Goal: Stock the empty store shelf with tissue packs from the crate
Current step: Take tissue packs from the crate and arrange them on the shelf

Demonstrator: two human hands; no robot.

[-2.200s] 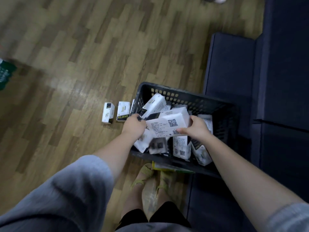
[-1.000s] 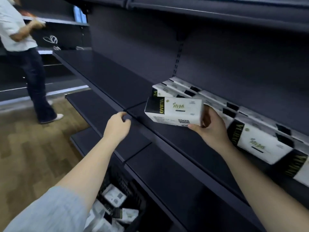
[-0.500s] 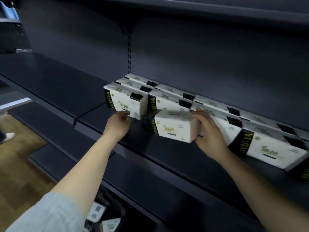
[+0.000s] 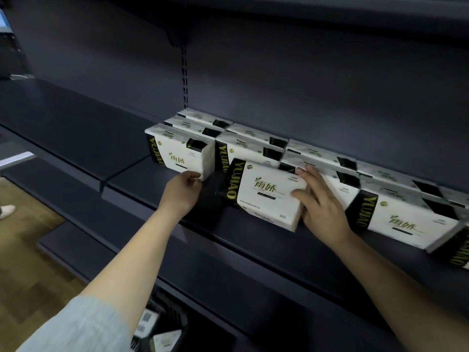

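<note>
A white and black tissue pack point(image 4: 266, 196) stands tilted on the dark shelf point(image 4: 142, 184), in front of a row of like packs. My right hand point(image 4: 321, 204) grips its right end, fingers over the top corner. My left hand point(image 4: 181, 191) touches the lower front corner of the leftmost pack point(image 4: 180, 152), fingers curled. More packs point(image 4: 408, 219) line the shelf to the right, with others behind them against the back panel. The black crate point(image 4: 175, 323) with loose packs shows at the bottom, under the shelves.
The shelf runs bare to the left of the packs. A lower shelf point(image 4: 228, 270) juts out below my arms. Wood floor point(image 4: 30, 262) lies at the left, with someone's shoe point(image 4: 6, 210) at the edge. An upper shelf overhangs the top.
My right hand has carried the pack from the crate up to the shelf and set it down in front of the row. My left hand moved from the shelf edge to the leftmost pack.
</note>
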